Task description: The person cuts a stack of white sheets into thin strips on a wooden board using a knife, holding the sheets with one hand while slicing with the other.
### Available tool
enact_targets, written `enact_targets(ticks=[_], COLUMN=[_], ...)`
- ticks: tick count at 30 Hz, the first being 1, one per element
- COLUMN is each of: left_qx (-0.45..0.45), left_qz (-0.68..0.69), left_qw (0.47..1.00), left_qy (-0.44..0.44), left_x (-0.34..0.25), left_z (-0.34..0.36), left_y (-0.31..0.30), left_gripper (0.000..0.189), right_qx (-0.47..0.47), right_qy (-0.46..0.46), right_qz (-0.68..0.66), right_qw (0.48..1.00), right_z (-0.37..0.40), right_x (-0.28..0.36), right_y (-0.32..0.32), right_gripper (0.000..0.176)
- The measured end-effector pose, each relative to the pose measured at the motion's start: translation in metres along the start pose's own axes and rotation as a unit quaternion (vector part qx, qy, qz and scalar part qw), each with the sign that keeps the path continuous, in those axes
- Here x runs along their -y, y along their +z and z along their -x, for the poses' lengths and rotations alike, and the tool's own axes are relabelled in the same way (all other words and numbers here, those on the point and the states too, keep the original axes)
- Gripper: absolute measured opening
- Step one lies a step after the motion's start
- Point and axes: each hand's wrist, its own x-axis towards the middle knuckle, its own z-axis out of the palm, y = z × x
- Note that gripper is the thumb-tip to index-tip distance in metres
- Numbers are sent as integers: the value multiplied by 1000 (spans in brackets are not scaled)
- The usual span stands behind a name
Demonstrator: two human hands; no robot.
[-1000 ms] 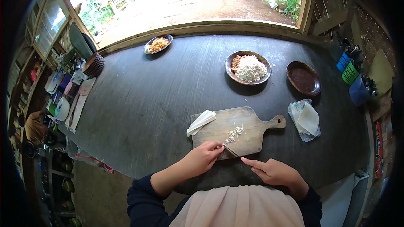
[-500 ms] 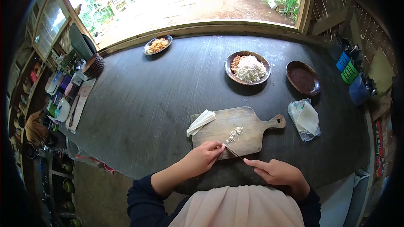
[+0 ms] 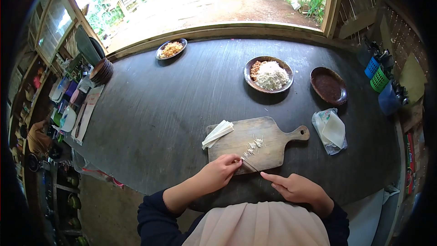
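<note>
My right hand (image 3: pixel 298 187) grips a knife (image 3: pixel 253 166), its index finger stretched along the top and its blade pointing up-left. The blade tip meets the fingertips of my left hand (image 3: pixel 221 171), which pinch the small white end of a strip at the front edge of the wooden cutting board (image 3: pixel 269 130). Thin cut white shreds (image 3: pixel 254 146) lie on the board just beyond the blade. A fanned stack of flat white strips (image 3: pixel 218 133) rests over the board's left corner.
Right of the board lies a plastic packet of white sheets (image 3: pixel 329 130). Farther back stand a plate heaped with white shreds (image 3: pixel 271 75), a bare brown dish (image 3: pixel 328 85) and a plate of orange food (image 3: pixel 171 49). Utensil baskets (image 3: pixel 379 79) line the right wall; stacked plates (image 3: pixel 102 71) stand left.
My right hand and the knife have shifted slightly left, toward my left fingertips. The left hand has barely moved.
</note>
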Motion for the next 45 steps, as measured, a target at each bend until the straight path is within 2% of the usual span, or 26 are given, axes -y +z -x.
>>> enact_targets(ticks=[5,14,16,20,24,28,32,36,38,45], left_qx=[-1,1,1,-11,-14,-13,-10,-10,-5,-5], left_qz=[-1,-4,-4,-2,5,4,13,12,2,1], left_qw=[1000,1000,1000,1000,1000,1000,1000,1000,1000,1000], left_qy=[1,7,8,12,12,1,-3,-3,-5,-4], left_x=[-1,-1,-1,-2,-4,-2,-3,-3,-3,-2], left_z=[-1,-1,-1,-2,-3,-1,-2,-2,-2,-1], left_y=[-1,-1,-1,-1,-3,-1,-3,-2,-3,-2], left_gripper=[40,40,40,36,32,40,40,34,41,41], right_qx=[-4,-33,12,36,7,-15,-38,-27,-18,-20], right_qy=[-9,3,13,19,19,10,-4,-3,-8,-20], right_qz=[-17,47,7,-2,13,22,18,36,44,58], right_qw=[1000,998,1000,999,1000,1000,999,999,999,998], right_z=[-1,-4,1,7,3,-3,-4,-1,0,0], right_x=[-2,5,1,1,2,1,-2,0,0,-1], right_y=[2,5,-3,-10,-5,3,5,3,3,4], right_gripper=[49,48,48,48,49,51,51,51,51,52])
